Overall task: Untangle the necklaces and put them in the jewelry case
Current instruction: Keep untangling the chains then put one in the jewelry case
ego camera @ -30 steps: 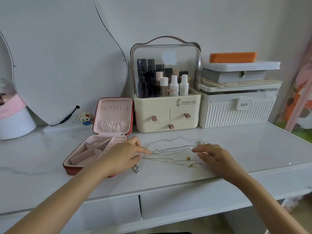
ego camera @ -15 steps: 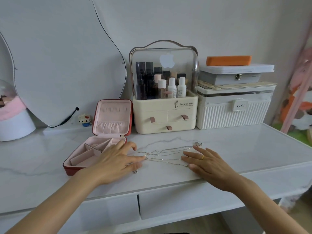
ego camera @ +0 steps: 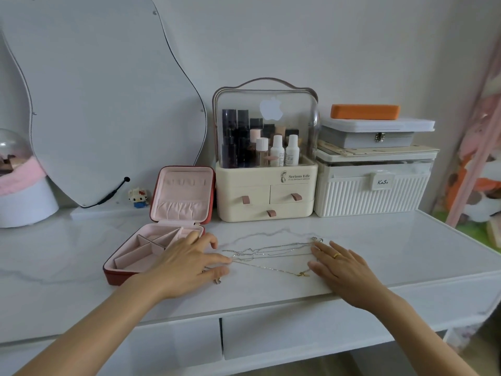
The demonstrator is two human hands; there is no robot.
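Observation:
Several thin silver and gold necklaces (ego camera: pixel 271 253) lie stretched across the white marble desk between my hands. A gold pendant (ego camera: pixel 303 274) rests at the near right end. My left hand (ego camera: pixel 189 263) lies flat with straight fingers on the chains' left ends, a small pendant showing under it. My right hand (ego camera: pixel 343 267), wearing a gold ring, lies flat with fingertips at the chains' right ends. The jewelry case (ego camera: pixel 130 275), red outside and pink inside, stands open just left of my left hand, its compartments bare.
A cream cosmetics organiser (ego camera: pixel 265 196) and a white ribbed box (ego camera: pixel 371 196) with stacked cases stand behind the chains. A wavy mirror (ego camera: pixel 103 104) leans at back left, beside a small toy figure (ego camera: pixel 138 196) and a globe ornament (ego camera: pixel 19 185). The desk edge runs below my wrists.
Both hands went from curled fingers at the chains to lying flat on the desk at the chains' ends. The gold pendant, hidden half a second ago, shows again.

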